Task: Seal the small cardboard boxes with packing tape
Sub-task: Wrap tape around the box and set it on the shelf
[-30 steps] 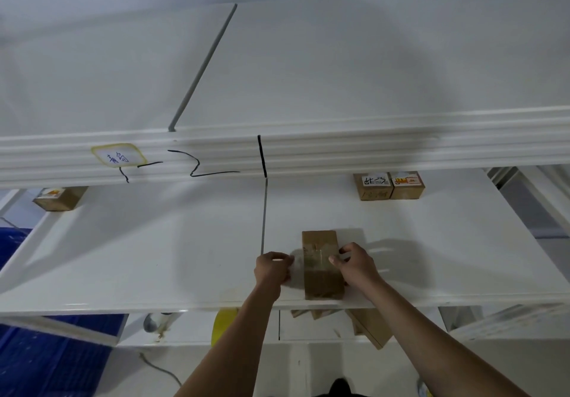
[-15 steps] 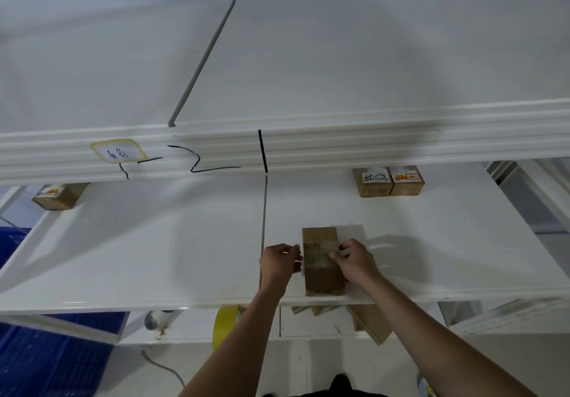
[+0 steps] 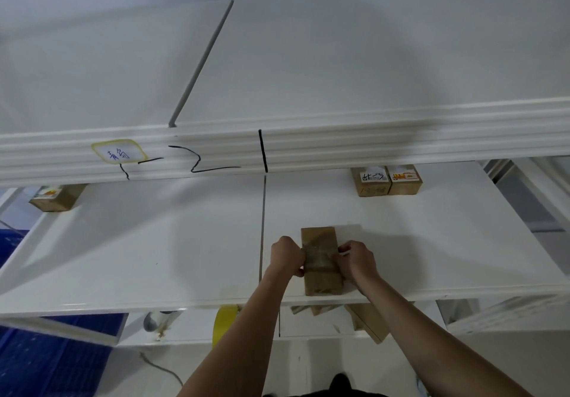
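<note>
A long white shelf (image 3: 123, 251) fills the middle of the view, and a second white shelf (image 3: 308, 57) lies above it with black pen lines and a small paper label (image 3: 118, 153) on its front edge. On the left, below the shelves, a blue crate (image 3: 46, 366) is seen.

The cardboard box (image 3: 320, 261) of the task lies on the middle shelf, close to its near edge and a little right of the seam between the two shelf boards. Its long side runs from near to far. A band of clear tape (image 3: 319, 253) goes across its top, about in the middle.

The left hand (image 3: 287, 256) has its grip on the left side of the box, with fingers curled against the side wall where the tape comes down. The right hand (image 3: 357, 262) has its grip on the right side, the fingers curled and the fingertips pressing at the tape end on the top edge. So the box sits between the two grips and touches both.

Far on the right, two small boxes (image 3: 387, 180) stand just beside each other, with labels on top. One more small box (image 3: 57, 197) stands far on the left. Under the near edge, a yellow tape roll (image 3: 225, 322) and some cardboard pieces (image 3: 367, 319) are partly hidden.
</note>
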`<state>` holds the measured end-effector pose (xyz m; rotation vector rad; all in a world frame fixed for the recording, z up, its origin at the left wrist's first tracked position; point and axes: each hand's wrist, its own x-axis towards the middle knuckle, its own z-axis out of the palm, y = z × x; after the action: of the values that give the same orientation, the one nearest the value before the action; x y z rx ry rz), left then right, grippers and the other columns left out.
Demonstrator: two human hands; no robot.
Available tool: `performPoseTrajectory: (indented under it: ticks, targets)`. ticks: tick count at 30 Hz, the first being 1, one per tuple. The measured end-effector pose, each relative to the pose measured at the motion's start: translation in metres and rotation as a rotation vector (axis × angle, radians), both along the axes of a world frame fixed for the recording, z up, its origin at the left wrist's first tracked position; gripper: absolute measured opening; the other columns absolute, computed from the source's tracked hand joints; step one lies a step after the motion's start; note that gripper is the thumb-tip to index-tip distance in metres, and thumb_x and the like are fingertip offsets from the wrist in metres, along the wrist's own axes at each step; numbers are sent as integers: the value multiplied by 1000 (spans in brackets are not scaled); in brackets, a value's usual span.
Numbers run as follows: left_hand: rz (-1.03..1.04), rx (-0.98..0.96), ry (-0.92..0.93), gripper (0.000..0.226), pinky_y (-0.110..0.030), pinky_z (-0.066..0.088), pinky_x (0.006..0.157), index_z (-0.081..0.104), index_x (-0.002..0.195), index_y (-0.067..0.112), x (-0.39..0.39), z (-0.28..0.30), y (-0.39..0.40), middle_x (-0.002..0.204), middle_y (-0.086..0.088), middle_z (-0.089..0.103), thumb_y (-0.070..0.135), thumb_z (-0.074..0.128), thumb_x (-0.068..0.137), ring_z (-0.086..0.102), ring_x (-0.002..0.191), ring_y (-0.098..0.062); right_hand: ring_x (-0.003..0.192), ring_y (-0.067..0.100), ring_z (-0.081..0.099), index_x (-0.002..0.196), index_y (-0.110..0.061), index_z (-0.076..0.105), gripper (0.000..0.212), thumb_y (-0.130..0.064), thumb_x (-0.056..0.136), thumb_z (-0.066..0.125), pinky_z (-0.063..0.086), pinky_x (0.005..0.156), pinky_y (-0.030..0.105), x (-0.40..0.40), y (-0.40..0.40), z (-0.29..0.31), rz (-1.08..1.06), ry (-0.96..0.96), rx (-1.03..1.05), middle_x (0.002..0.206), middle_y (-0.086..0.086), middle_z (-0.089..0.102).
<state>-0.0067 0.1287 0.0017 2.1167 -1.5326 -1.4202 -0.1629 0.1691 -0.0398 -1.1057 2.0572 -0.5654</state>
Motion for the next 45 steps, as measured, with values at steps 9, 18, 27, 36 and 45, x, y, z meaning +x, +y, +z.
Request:
performPoseTrajectory:
  ticks: [9,18,27,36,45]
  targets:
    - [-189,151,-67,10,-26,55,50,54,96,3,-12,15,-1,105,-17,71,9,48,103,75,84,-26,87,25,67,97,-5,69,20,-23,99,62,53,76,31,15,-1,5,13,202,93,99,10,73]
    - [-54,101,12,19,-18,42,55,49,82,12,-27,11,20,78,-2,52,18,57,99,51,66,-10,102,27,64,103,-6,60,16,-21,99,56,52,86,31,26,-9,21,-31,111,201,115,10,66]
    - [211,67,269,33,-33,55,79,50,122,3,-11,9,23,111,-10,61,26,49,99,61,101,-24,72,13,60,88,-13,68,23,-34,85,77,41,53,21,11,-5,43,-43,-41,-16,82,0,65]
    - [225,1,685,62,-39,52,94,40,144,13,-10,46,22,133,-12,56,42,65,95,58,114,-24,88,17,70,105,-17,64,44,-50,79,76,61,76,37,-3,-12,78,-67,-354,-167,99,1,72]
    - [153,-171,552,39,-35,57,85,54,129,24,-57,98,20,101,0,66,38,64,95,66,98,-20,83,21,59,116,-10,57,35,-38,99,45,49,71,29,-17,-10,113,-53,-63,-380,104,10,67]
